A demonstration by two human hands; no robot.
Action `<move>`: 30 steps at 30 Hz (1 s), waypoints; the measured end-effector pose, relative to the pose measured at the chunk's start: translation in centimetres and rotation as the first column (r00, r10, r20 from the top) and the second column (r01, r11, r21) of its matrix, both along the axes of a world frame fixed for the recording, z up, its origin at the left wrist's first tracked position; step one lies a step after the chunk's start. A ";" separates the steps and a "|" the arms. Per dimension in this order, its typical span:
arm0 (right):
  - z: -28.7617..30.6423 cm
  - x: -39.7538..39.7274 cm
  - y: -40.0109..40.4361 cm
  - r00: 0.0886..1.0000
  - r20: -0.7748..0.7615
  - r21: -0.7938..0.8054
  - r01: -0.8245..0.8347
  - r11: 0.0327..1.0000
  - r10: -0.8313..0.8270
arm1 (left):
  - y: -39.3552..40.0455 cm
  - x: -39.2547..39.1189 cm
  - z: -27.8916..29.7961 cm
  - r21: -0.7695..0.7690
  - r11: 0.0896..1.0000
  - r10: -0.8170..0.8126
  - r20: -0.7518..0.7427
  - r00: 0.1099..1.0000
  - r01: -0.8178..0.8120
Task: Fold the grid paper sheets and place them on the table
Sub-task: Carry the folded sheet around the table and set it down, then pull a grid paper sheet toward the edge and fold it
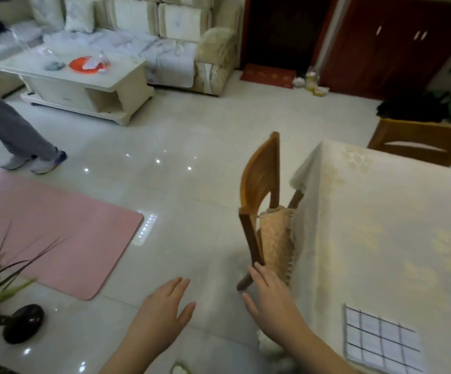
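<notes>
Head-height view, forward-down over floor (192,147)

We see glossy, mirror-smooth floor tiles (192,147) at twelve o'clock, a varnished wooden chair (259,182) beside the matt, patterned cloth over the table (381,225), and matt grid paper (381,344) at four o'clock.

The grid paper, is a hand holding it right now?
No, the grid paper lies flat on the table, and both the left hand and right hand are off it, open.
</notes>
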State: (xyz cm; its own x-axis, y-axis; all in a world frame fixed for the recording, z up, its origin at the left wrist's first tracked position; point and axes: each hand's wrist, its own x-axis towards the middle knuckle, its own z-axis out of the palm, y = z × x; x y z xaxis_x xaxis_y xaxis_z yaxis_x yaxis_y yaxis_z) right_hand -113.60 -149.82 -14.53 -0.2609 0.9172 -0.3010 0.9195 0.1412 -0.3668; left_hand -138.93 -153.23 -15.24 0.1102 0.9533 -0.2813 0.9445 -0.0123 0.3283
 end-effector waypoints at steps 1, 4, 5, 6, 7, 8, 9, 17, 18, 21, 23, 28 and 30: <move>0.1 -1.8 0.3 0.999 0.031 0.007 -0.018 1.000 0.018 | 0.1 -1.8 0.3 0.009 1.000 0.002 0.002 1.000 -0.002; 0.5 -6.8 1.1 0.994 0.085 0.040 -0.074 0.997 0.070 | 0.3 -6.1 1.4 0.014 1.000 0.016 -0.037 0.999 -0.015; 0.7 -8.1 1.3 0.992 0.099 0.046 -0.087 0.995 0.082 | 0.3 -7.3 1.9 0.038 0.999 0.025 -0.044 0.999 -0.023; 1.0 -9.3 1.6 0.990 0.109 0.054 -0.100 0.994 0.094 | 0.2 -8.5 2.0 0.070 0.997 0.037 -0.053 0.998 -0.034; 1.2 -10.5 1.8 0.988 0.117 0.061 -0.110 0.992 0.102 | 0.0 -9.6 2.2 0.060 0.997 0.045 -0.061 0.997 -0.041; 1.5 -11.3 2.0 0.986 0.123 0.075 -0.118 0.990 0.109 | 0.0 -10.4 2.2 0.063 0.997 0.050 -0.076 0.996 -0.045; 1.8 -11.8 2.2 0.984 0.133 0.082 -0.128 0.988 0.117 | 0.0 -11.0 2.4 0.049 0.997 0.056 -0.085 0.995 -0.052; 1.6 -15.9 5.3 0.966 0.191 0.049 -0.184 0.982 0.172 | 2.3 -14.0 2.1 0.015 0.996 0.088 -0.159 0.983 -0.087; 1.6 -16.3 5.9 0.969 0.185 0.042 -0.177 0.983 0.167 | 3.0 -13.9 2.1 0.013 0.997 0.077 -0.161 0.984 -0.076; 1.9 -17.2 8.0 0.979 0.156 0.030 -0.140 0.990 0.134 | 6.0 -13.7 1.9 0.034 0.999 0.042 -0.193 0.980 -0.036; 1.8 -17.3 9.7 0.985 0.142 0.027 -0.108 0.994 0.104 | 8.6 -13.6 1.6 0.013 1.000 0.009 -0.212 0.977 -0.006; 0.8 -16.8 15.9 0.992 0.118 0.034 -0.045 0.998 0.041 | 16.4 -12.8 1.0 0.015 0.998 -0.061 -0.224 0.973 0.066; 0.7 -16.4 18.7 0.994 0.106 0.036 -0.010 0.999 0.006 | 19.8 -12.2 1.0 0.027 0.994 -0.100 -0.227 0.969 0.109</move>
